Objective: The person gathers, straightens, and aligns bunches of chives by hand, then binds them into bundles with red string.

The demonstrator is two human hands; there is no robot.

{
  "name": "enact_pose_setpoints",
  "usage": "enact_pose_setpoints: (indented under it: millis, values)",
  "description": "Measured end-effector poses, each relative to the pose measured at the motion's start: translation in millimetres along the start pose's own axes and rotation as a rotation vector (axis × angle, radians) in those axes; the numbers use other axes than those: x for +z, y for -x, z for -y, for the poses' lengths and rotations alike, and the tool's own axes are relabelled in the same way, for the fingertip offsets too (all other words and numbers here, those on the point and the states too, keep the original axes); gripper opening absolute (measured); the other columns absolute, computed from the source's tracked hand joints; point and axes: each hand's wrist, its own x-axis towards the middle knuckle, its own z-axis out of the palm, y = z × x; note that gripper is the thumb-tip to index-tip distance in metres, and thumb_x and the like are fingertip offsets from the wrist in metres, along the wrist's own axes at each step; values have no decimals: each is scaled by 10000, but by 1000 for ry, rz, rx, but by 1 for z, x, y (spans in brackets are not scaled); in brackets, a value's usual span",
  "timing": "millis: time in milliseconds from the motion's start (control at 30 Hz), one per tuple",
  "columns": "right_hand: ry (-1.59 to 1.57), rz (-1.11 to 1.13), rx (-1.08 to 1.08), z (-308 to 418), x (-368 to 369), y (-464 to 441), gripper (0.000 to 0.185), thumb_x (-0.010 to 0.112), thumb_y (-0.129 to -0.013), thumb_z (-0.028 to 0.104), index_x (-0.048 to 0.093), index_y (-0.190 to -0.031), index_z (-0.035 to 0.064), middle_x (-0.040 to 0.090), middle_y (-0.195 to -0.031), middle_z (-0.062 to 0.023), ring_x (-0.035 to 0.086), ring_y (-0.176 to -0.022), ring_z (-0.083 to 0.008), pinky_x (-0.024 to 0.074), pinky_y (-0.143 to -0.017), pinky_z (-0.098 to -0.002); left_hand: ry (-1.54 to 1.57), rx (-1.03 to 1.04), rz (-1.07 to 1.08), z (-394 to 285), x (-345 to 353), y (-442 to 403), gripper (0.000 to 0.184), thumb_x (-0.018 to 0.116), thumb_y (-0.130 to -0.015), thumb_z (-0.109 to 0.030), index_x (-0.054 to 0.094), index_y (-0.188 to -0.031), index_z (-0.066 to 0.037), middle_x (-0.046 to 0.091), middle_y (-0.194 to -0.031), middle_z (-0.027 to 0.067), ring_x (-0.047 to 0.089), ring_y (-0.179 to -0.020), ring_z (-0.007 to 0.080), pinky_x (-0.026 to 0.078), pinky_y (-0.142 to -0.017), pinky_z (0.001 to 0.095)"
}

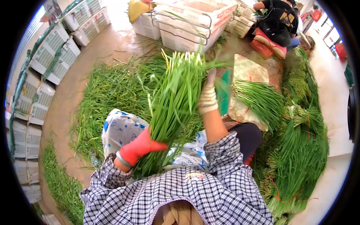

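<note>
A large bunch of long green stalks (176, 90) slants across the middle, its pale cut ends toward the crates. My left hand (140, 148), in a red glove, is wrapped round the lower, leafy part. My right hand (208, 92), in a striped pale glove, is raised beside the upper right of the bunch; its fingers are blurred, so whether they grip any stalks is unclear. To the right, a smaller bunch (258, 99) lies on a pale, stained board (247, 69) with a green edge (224, 92).
Loose leaves (108, 90) cover the floor ahead and left. White crates (187, 28) stand in front, more stacked crates (48, 56) at left. Tied bunches (300, 157) are piled along the right. Another person (279, 22) sits at the upper right.
</note>
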Motion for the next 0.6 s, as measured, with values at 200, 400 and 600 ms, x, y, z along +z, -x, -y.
enact_pose_setpoints:
  millis: [200, 400, 600]
  values:
    - [162, -283, -111, 12, -8, -63, 313, 612, -933, 362, 585, -1018, 62, 592, -773, -56, 577, -578, -187, 532, -566, -379, 127, -212, 80, -2, -7, 66, 647, 781, -654, -5, 565, -1262, -46, 644, -1179, 47, 568, -1096, 165, 439, -967, 332]
    - [35, -252, -451, 122, -33, -66, 262, 562, -966, 337, 592, -1024, 82, 357, -555, 58, 349, -464, -98, 321, -431, -269, 229, -257, 43, -6, -6, 88, 710, 753, -683, 30, 511, -1345, -61, 614, -1250, 33, 543, -1158, 158, 410, -1015, 340]
    - [1178, 194, -448, 149, -11, 36, 564, 710, -856, 305, 508, -1301, 26, 448, -936, -41, 488, -650, -130, 418, -591, -248, 215, -250, 23, -11, -3, 85, 743, 724, -719, 46, 450, -1400, -65, 570, -1313, 27, 496, -1224, 147, 377, -1054, 342]
